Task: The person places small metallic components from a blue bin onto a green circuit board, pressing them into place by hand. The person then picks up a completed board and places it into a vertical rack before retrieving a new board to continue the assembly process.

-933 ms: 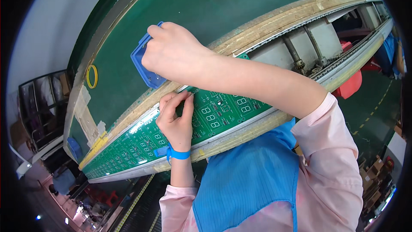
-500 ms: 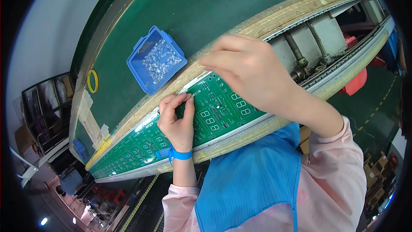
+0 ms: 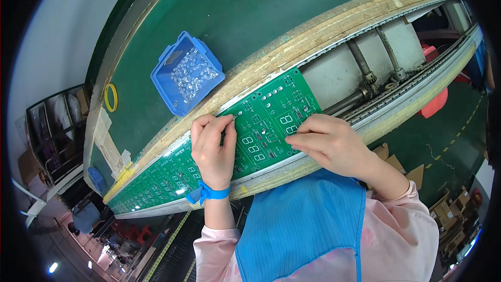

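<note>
**Two Hands, Close Work Over a Green Board**

A person's bare hands meet over a green rectangular circuit board with white display outlines [image 3: 274,115], which lies in a pale metal track along the worktop's [image 3: 250,26] near edge, beside a worn wooden rail [image 3: 318,34]. The left hand [image 3: 213,143], below which a blue wrist strap [image 3: 211,194] is worn, draws thumb and forefinger together at the board's far edge. The right hand [image 3: 331,143] presses its fingertips together over the right-hand portion; from where I stand, I cannot tell whether either pinches anything. Just beyond the rail sits an angular blue plastic bin [image 3: 167,86] of small clear components [image 3: 192,75], with a yellow ring [image 3: 116,95] farther left. The board looks light, stiff and smooth, best taken by its bare edges, clear of mounted parts. The components look feather-light, slick and easily bent or cracked, better suited to a gentle fingertip pinch at the body.
</note>
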The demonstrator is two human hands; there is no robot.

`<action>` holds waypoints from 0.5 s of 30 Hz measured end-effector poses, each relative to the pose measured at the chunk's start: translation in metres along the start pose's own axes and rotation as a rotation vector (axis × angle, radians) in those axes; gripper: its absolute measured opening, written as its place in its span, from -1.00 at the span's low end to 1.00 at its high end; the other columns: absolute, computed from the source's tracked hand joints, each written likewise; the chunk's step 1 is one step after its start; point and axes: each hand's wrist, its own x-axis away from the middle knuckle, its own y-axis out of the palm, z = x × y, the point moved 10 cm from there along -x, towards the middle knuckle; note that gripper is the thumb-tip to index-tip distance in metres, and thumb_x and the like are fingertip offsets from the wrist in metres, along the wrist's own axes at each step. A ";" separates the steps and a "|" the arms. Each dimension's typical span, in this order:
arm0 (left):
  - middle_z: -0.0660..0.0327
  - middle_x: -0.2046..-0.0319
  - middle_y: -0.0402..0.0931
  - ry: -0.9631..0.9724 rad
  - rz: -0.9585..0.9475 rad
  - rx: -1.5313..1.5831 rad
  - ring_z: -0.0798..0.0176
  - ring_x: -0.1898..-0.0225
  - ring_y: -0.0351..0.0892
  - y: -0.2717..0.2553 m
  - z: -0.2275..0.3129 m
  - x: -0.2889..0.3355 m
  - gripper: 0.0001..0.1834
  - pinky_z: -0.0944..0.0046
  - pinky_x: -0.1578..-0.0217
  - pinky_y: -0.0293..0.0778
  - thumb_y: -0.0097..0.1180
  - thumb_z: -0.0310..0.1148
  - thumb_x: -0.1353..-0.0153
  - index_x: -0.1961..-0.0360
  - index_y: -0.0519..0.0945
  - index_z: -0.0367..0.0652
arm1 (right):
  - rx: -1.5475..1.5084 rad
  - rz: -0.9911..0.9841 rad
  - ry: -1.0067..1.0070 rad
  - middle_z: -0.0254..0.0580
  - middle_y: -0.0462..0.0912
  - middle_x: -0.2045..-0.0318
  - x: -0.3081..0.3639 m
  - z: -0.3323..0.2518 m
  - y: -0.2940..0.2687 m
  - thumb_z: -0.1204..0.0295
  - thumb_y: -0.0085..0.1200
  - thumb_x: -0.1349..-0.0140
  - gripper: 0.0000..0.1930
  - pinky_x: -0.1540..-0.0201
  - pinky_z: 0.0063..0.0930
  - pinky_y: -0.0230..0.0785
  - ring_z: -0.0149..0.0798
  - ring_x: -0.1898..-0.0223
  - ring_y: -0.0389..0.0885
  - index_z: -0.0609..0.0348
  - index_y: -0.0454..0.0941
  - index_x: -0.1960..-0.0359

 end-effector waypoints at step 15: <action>0.10 0.36 0.52 0.109 -0.178 -0.152 0.06 0.25 0.54 0.008 0.026 -0.018 -0.69 0.16 0.24 0.47 0.21 -0.71 -0.02 0.18 0.57 -0.23 | 0.112 0.041 -0.040 -0.23 0.51 0.43 0.001 -0.003 0.001 0.55 0.21 -0.02 -0.84 0.36 -0.36 0.47 -0.19 0.39 0.57 0.22 0.60 0.31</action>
